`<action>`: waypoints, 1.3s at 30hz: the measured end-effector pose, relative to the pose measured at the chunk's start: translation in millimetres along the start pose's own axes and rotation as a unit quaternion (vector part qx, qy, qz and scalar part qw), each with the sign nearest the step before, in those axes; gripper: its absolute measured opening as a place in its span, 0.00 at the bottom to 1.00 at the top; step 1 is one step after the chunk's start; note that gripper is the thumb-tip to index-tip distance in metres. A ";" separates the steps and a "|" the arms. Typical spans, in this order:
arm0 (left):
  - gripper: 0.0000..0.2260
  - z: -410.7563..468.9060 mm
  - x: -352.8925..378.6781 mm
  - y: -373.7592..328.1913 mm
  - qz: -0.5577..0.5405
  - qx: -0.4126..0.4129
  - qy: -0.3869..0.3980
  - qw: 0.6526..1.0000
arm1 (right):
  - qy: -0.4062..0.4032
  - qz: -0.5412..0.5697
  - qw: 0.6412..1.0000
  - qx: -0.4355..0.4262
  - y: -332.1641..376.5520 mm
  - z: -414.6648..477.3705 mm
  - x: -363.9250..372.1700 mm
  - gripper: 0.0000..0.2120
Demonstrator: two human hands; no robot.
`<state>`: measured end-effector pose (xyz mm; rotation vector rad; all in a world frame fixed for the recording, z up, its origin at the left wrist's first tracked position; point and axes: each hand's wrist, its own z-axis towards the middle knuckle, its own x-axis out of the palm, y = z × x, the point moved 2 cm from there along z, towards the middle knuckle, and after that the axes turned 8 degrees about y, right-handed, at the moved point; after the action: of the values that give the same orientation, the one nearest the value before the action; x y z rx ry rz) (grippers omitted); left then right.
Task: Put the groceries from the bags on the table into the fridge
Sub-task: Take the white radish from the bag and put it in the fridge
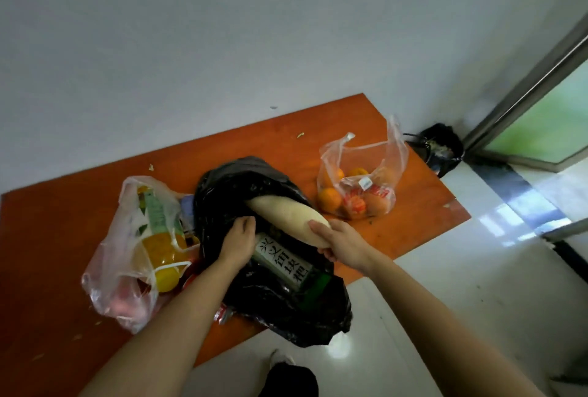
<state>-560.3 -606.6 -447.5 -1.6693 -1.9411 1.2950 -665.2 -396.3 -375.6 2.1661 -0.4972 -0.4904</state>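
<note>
Your right hand (342, 242) grips the near end of a long white radish (283, 210), fingers and thumb wrapped round it. The radish lies slanted, its far end inside the mouth of the black bag (286, 310) at the middle of the orange table (63, 221). Your left hand (237, 237) holds the bag's rim, fingers curled over the plastic. A green packet (283, 261) lies in the bag beneath the radish. A clear bag (127, 269) holding a juice bottle (159, 231) sits to the left; a second clear bag (359, 154) with oranges (329, 199) sits to the right.
</note>
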 end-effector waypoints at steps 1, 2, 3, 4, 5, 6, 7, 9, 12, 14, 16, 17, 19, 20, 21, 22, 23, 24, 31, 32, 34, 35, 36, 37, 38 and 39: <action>0.25 -4.7 2.7 -5.3 -0.059 -0.018 -0.012 0.998 | 0.001 0.003 1.000 -0.015 -4.8 -15.3 -2.0 0.21; 0.27 -9.6 7.1 -10.3 -0.120 -0.040 -0.018 0.992 | 0.001 0.008 1.000 -0.028 -8.5 -32.1 -4.4 0.22; 0.29 -16.5 12.8 -16.3 -0.175 -0.056 -0.023 0.983 | -0.003 0.015 0.999 -0.037 -14.1 -49.3 -7.8 0.23; 0.31 -25.1 20.5 -22.8 -0.221 -0.069 -0.021 0.973 | -0.008 0.023 0.999 -0.044 -19.5 -68.3 -11.6 0.24; 0.33 -33.0 29.9 -28.4 -0.258 -0.072 -0.017 0.963 | -0.015 0.030 0.998 -0.054 -26.1 -87.3 -16.0 0.25; 0.33 -42.8 40.4 -34.9 -0.293 -0.066 -0.006 0.954 | -0.022 0.035 0.997 -0.066 -33.1 -106.8 -20.1 0.25; 0.33 -53.6 52.7 -42.9 -0.328 -0.051 0.011 0.943 | -0.030 0.038 0.996 -0.078 -41.4 -127.4 -24.2 0.25; 0.32 -78.4 76.8 -59.3 -0.385 -0.018 0.047 0.922 | -0.046 0.042 0.993 -0.104 -59.2 -168.3 -31.1 0.22; 0.32 -122.7 110.0 -80.6 -0.392 0.001 0.084 0.916 | -0.088 0.048 0.987 -0.122 -84.1 -223.1 -35.3 0.21; 0.34 -148.7 129.2 -89.0 -0.372 0.005 0.082 0.924 | -0.122 0.059 0.982 -0.132 -96.5 -254.1 -31.6 0.20; 0.35 -169.2 144.7 -95.8 -0.344 0.011 0.066 0.937 | -0.158 0.057 0.977 -0.133 -104.5 -281.0 -27.7 0.20; 0.36 -177.4 152.4 -98.1 -0.325 0.013 0.062 0.944 | -0.175 0.062 0.974 -0.133 -109.7 -293.6 -26.0 0.19; 0.39 -194.3 170.3 -103.6 -0.307 0.022 0.066 0.949 | -0.207 0.073 0.966 -0.135 -123.0 -318.4 -25.8 0.12; 0.40 -203.5 179.4 -106.7 -0.307 0.029 0.064 0.949 | -0.226 0.078 0.961 -0.138 -131.5 -329.7 -27.6 0.09; 0.41 -213.5 190.7 -112.1 -0.305 0.040 0.062 0.950 | -0.249 0.083 0.955 -0.142 -141.3 -340.8 -31.8 0.07; 0.41 -220.5 203.7 -117.3 -0.303 0.053 0.059 0.950 | -0.277 0.089 0.946 -0.141 -149.8 -353.2 -38.4 0.07; 0.41 -228.2 218.6 -123.8 -0.299 0.071 0.060 0.950 | -0.310 0.098 0.936 -0.138 -158.4 -366.2 -46.7 0.09; 0.41 -238.7 233.3 -132.7 -0.302 0.093 0.072 0.946 | -0.345 0.111 0.922 -0.135 -166.8 -378.4 -55.6 0.11; 0.32 -286.5 360.7 -201.4 -0.297 0.189 0.199 0.914 | -0.542 0.251 0.785 -0.165 -218.0 -459.8 -141.4 0.25; 0.30 -293.0 387.2 -214.8 -0.285 0.203 0.220 0.910 | -0.569 0.262 0.763 -0.161 -226.8 -474.4 -157.5 0.26; 0.29 -313.0 444.7 -241.5 -0.265 0.224 0.273 0.897 | -0.622 0.276 0.718 -0.150 -242.0 -510.9 -189.0 0.24; 0.30 -322.5 472.9 -253.3 -0.255 0.230 0.300 0.890 | -0.648 0.282 0.693 -0.143 -251.4 -531.3 -203.6 0.23; 0.31 -335.4 500.1 -263.4 -0.240 0.239 0.327 0.882 | -0.672 0.287 0.669 -0.134 -261.3 -552.0 -216.0 0.24; 0.31 -346.5 527.9 -271.4 -0.226 0.243 0.354 0.874 | -0.694 0.288 0.648 -0.123 -271.3 -574.4 -226.2 0.26; 0.31 -361.0 555.3 -279.3 -0.211 0.245 0.384 0.865 | -0.715 0.288 0.627 -0.116 -281.3 -597.3 -235.0 0.28; 0.31 -377.2 581.8 -286.0 -0.193 0.247 0.414 0.854 | -0.734 0.286 0.606 -0.111 -292.3 -620.4 -241.4 0.30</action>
<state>-657.1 99.2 -212.8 -1.1826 -1.1876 0.6494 -504.1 294.0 -214.1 0.7504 -1.7686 -1.7730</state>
